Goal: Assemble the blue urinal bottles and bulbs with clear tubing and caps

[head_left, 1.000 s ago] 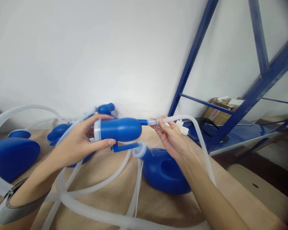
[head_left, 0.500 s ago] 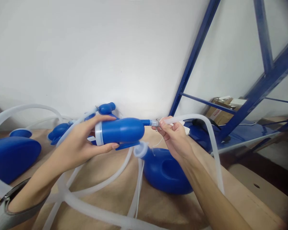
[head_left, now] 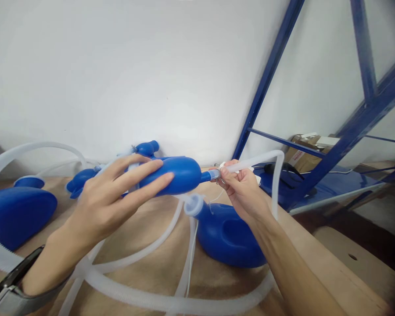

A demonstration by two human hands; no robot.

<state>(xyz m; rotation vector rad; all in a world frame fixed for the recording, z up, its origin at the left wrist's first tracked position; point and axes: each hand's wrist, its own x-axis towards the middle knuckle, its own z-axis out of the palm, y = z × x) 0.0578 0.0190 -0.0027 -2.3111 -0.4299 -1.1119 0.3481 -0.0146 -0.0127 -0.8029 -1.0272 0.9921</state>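
Observation:
My left hand is wrapped over a blue plastic urinal-like receptacle, its rounded end facing right. From that end a narrow blue spout runs into a clear hose end with a wire spring clamp around it. My right hand pinches the white translucent hose just beside the clamp, thumb on top. Its fingertips partly hide the joint. Below, a blue plastic bottle lies on the table with its white-rimmed mouth toward the left.
Corrugated hose loops across the brown-covered table. Another blue bottle lies at left, and smaller blue receptacles rest against the wall. At right stand a blue metal rack, a cardboard box and a stool.
My left hand has rolled the blue receptacle, so its lower handle-like part is no longer visible underneath. The hose beyond my right hand now bends more sharply.

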